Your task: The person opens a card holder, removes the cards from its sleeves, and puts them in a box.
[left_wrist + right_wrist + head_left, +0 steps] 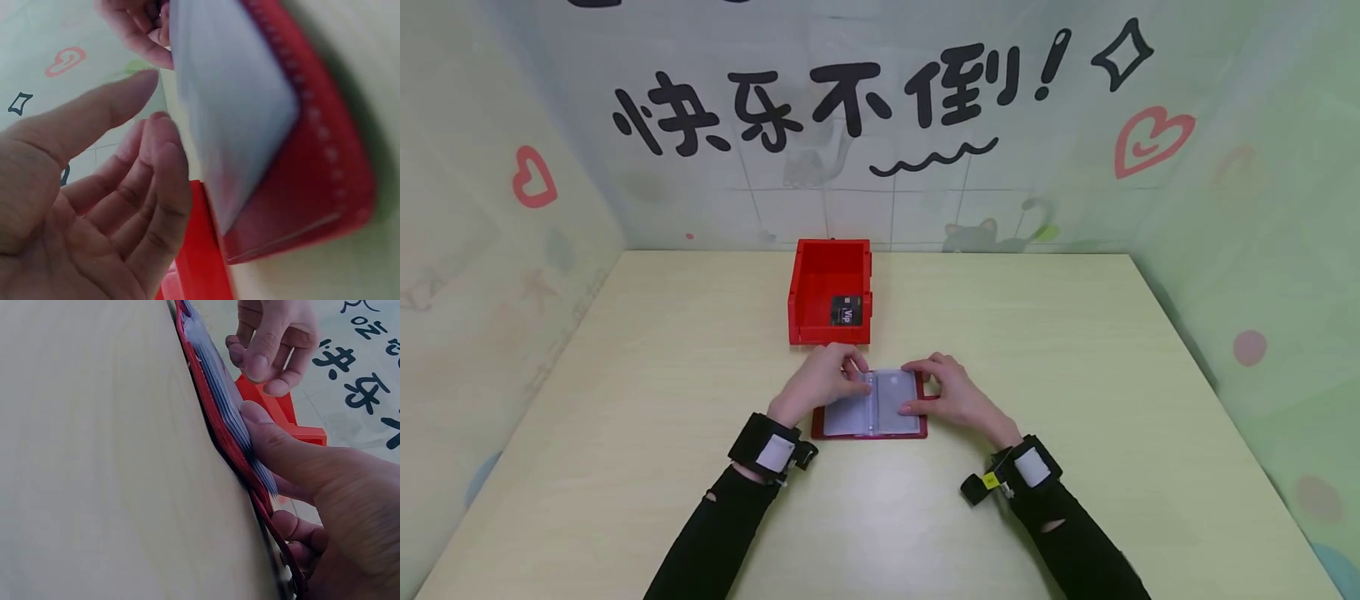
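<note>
An open red card holder point(818, 423) with clear plastic sleeves point(895, 404) lies on the table. My right hand point(958, 396) grips its right side; in the right wrist view the thumb of the right hand point(344, 494) presses on the stacked sleeves point(228, 403), with fingers curled at the red cover point(215, 422). Over the middle of the holder hovers my left hand point(823, 383), its thumb and fingers bent and apart. The left wrist view shows nothing between thumb and fingers of the left hand point(100, 175), beside the sleeves point(231, 94).
Just behind the holder stands a red bin point(827, 333) with a black card marked "Vip" point(847, 311) inside. The pale table point(1037, 333) meets a printed backdrop point(850, 208) at its back edge and sides.
</note>
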The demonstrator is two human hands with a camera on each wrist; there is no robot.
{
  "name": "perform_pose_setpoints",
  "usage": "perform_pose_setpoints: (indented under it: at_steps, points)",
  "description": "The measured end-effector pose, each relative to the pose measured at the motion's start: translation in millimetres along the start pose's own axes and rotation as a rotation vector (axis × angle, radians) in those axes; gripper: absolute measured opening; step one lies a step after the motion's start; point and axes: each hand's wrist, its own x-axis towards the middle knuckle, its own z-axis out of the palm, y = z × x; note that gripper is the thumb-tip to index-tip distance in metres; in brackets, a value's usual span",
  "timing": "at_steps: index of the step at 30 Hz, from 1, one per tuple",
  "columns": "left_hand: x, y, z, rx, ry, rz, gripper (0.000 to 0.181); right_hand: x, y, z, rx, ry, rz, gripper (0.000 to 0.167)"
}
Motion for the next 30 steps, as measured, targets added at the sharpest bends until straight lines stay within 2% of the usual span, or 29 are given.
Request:
perform_pose_setpoints:
  at_steps: [4,8,12,16,19,22,26,30]
  points:
    - [-0.7,-8.0,5.2,0.016,-0.048,-0.001,0.036,1.1,-1.5,-2.3,-0.011,-0.015,-0.003,0.064]
    - [0.0,-12.9,8.4,0.011,-0.042,0.007,0.039,3.2,-3.5,-4.7,-0.031,-0.030,-0.016,0.063]
    - [1.0,-16.6,10.3,-0.015,-0.042,-0.013,0.038,6.0,-5.8,-6.7,-0.077,-0.030,-0.037,0.060]
    - [1.8,-18.4,12.2,-0.024,-0.044,-0.031,0.038,9.1,-9.4,-9.2,-0.113,-0.002,-0.057,0.050]
    - [1.9,-18.3,12.6,-0.029,-0.049,-0.032,0.039,11.5,-12.1,-10.2,-0.070,0.028,-0.036,0.035]
    - [1.8,-18.3,12.4,-0.038,-0.050,-0.031,0.039,13.0,-15.1,-9.5,0.019,0.052,0.024,0.022]
    - [1.6,-20.9,10.8,-0.050,-0.049,-0.009,0.036,12.6,-19.2,-5.9,0.093,0.069,0.070,0.022]
    - [3.3,-28.9,9.1,-0.064,-0.050,0.033,0.026,9.4,-22.3,-0.2,0.138,0.088,0.022,0.025]
